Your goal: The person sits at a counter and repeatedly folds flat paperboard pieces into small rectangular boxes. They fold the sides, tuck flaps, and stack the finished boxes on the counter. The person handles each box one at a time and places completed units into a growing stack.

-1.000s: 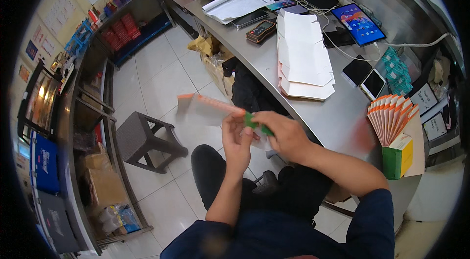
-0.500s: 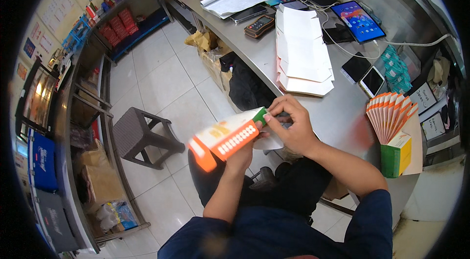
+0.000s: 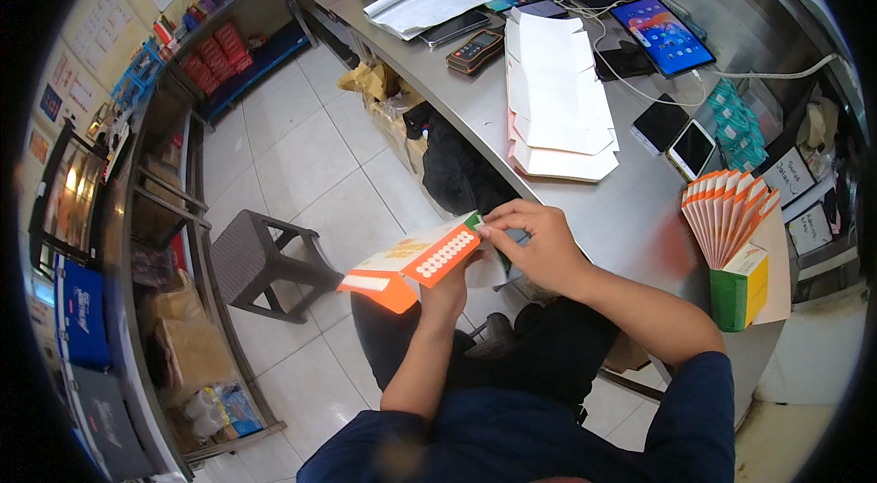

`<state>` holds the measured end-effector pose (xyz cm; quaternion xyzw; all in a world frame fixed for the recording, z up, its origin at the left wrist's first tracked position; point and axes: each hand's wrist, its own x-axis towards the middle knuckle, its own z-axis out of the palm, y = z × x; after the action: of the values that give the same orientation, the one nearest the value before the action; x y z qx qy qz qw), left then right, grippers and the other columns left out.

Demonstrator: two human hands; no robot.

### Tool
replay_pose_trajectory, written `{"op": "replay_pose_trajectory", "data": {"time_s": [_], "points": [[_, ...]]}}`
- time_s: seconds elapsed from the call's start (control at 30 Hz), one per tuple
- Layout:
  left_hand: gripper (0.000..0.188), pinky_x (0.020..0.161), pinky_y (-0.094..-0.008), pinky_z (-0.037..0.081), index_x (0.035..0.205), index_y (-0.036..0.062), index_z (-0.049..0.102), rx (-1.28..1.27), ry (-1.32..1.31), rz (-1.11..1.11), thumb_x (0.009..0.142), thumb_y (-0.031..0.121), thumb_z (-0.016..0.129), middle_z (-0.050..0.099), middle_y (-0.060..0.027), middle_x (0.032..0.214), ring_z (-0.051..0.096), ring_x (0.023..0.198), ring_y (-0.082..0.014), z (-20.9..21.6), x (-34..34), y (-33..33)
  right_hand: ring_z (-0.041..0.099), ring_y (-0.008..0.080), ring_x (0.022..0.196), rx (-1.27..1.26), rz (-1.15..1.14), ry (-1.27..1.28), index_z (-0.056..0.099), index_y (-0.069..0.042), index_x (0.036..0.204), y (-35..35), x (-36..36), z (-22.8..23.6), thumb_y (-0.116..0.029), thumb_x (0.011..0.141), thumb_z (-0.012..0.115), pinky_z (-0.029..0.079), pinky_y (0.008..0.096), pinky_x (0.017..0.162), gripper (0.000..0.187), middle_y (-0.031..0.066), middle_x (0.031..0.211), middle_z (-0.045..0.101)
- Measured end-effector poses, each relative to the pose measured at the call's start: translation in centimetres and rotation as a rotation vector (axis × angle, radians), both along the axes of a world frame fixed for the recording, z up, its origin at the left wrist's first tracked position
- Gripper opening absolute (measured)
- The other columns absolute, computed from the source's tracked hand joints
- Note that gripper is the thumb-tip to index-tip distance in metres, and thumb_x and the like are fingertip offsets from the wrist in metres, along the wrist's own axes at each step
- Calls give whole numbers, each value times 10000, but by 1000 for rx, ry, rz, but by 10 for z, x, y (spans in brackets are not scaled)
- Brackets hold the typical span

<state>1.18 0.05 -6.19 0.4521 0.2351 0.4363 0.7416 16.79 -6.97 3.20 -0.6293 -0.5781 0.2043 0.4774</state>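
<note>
Person seated at steel counter, both hands on an orange-and-cream carton blank held over the lap, near the counter edge. Right hand at 3 o'clock of the carton, fingers closed, pinching its green-tipped end. Left hand under it at 6 o'clock, mostly hidden, grip can't tell. Stack of flat white blanks at 1 o'clock on counter. Brown stool at 9 o'clock.

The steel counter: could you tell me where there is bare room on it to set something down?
Bare steel lies between the stack of flat white cartons, the right hand and the fanned orange cartons. The far end, by tablet and phones, is crowded.
</note>
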Motion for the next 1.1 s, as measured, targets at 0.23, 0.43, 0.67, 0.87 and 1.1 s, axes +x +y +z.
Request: {"op": "replay_pose_trajectory", "data": {"time_s": [0.23, 0.43, 0.67, 0.87, 1.1], "points": [[433, 1001, -385, 481, 1304, 19, 568, 529, 226, 234, 974, 267, 699, 613, -98, 1262, 608, 1149, -226, -57, -12, 18, 732, 291, 940, -37, 12, -19, 741, 22, 1011, -3, 1, -11, -165, 895, 728, 571, 365, 841, 221, 170, 1024, 742], [465, 1004, -415, 483, 1320, 26, 589, 785, 455, 141, 940, 264, 713, 637, -123, 1283, 625, 1179, -272, -11, -14, 5, 739, 252, 896, -108, -32, 109, 695, 55, 919, -2, 0, -15, -91, 835, 774, 582, 345, 824, 187, 181, 950, 733], [506, 967, -366, 517, 1312, 34, 587, 450, 37, 70, 918, 299, 760, 638, -106, 1289, 641, 1140, -210, -41, -10, 4, 741, 245, 847, -78, -45, 30, 687, 52, 904, -2, -4, -8, -64, 804, 812, 579, 333, 773, 197, 180, 932, 736], [506, 999, -368, 485, 1357, 38, 546, 298, -62, 28, 977, 352, 663, 611, -103, 1299, 608, 1175, -213, -38, -9, -2, 735, 297, 858, 79, -32, -170, 651, 39, 891, -1, -7, -10, -79, 798, 811, 573, 338, 775, 220, 193, 947, 732], [453, 996, -374, 488, 1326, 55, 563, 434, 23, 15, 992, 349, 646, 620, -101, 1276, 607, 1179, -211, -30, -4, 2, 681, 400, 829, 42, -6, -55, 612, 11, 903, 0, -6, -20, -97, 810, 744, 532, 428, 709, 194, 210, 890, 674]]}}
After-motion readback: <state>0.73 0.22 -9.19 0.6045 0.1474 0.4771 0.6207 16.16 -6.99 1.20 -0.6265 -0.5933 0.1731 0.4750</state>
